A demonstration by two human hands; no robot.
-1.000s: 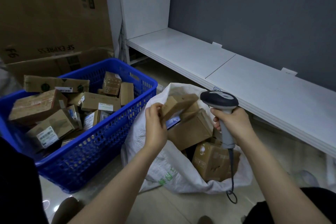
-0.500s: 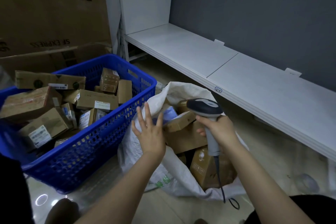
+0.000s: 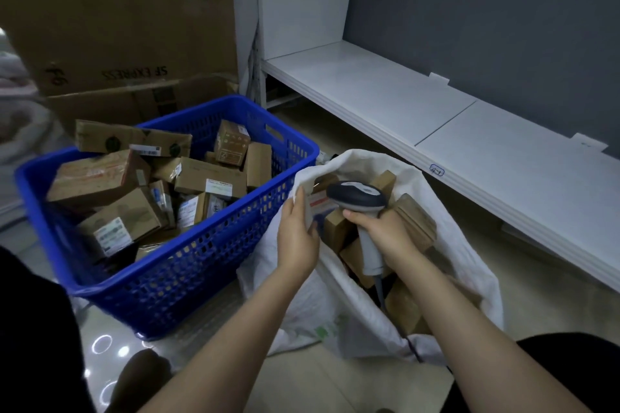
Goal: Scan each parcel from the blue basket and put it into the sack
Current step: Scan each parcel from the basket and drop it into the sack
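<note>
My left hand [image 3: 297,235] lies along the near-left rim of the sack [image 3: 469,245], fingers straight against the white cloth; it is slack and carries no parcel. My right hand [image 3: 385,233] is wrapped round the handle of the scanner [image 3: 355,196], whose head is tipped over the sack's mouth; that hand is taken. Below the scanner the brown parcels in the sack [image 3: 414,221] lie heaped against one another; I judge those dealt with. What remains lies to my left; the blue basket [image 3: 201,265] stands just beside the sack, well filled with boxes. The free left hand is the nearer one, so I reckon the reach goes left and a little away from me, up over the basket's wall. A labelled parcel [image 3: 209,179] near that wall lies with its long axis across the basket, label upward. I would pinch it across its short width; then I would turn the label towards the scanner.
</note>
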